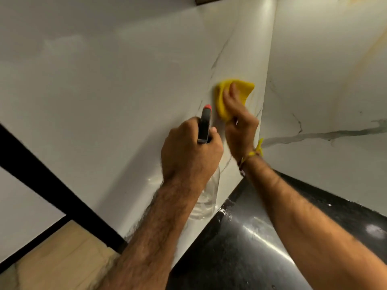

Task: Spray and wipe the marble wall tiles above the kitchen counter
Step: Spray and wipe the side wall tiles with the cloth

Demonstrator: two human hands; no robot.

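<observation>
One yellow cloth pressed to the marble wall tiles near the corner, under the right hand, fingers curled on it. One spray bottle just left, gripped upright in the left hand, nozzle toward the tiles. Both arms raised over the black table.

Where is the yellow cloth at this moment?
In the head view, the yellow cloth is right of centre, pressed on the marble wall by the right hand, near the corner and just above the spray bottle.
</observation>
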